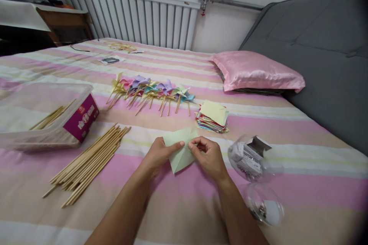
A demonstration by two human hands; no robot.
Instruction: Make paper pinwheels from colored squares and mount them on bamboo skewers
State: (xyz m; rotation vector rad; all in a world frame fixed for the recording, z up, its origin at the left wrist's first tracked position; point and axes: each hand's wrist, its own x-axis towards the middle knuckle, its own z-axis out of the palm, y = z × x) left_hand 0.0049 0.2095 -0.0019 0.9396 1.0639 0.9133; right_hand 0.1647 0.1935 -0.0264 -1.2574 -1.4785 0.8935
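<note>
A pale green square of paper (181,157) with crease lines is held between my two hands, one corner pointing toward me. My left hand (161,152) grips its left side, the thumb lying on top. On the right side, my right hand (207,156) pinches the paper between thumb and fingers; whether anything small is in that pinch is hidden. Just beyond lies a stack of coloured paper squares (213,114), a pale yellow one on top. Farther back, several paper pinwheels (152,89) on sticks lie in a row.
Wooden sticks (89,162) lie bundled at left beside a clear plastic box (60,122) holding more sticks. At right are a clear container (247,159) with a small carton and a round clear dish (264,204) with small metal pieces. A pink pillow (255,71) rests by the headboard.
</note>
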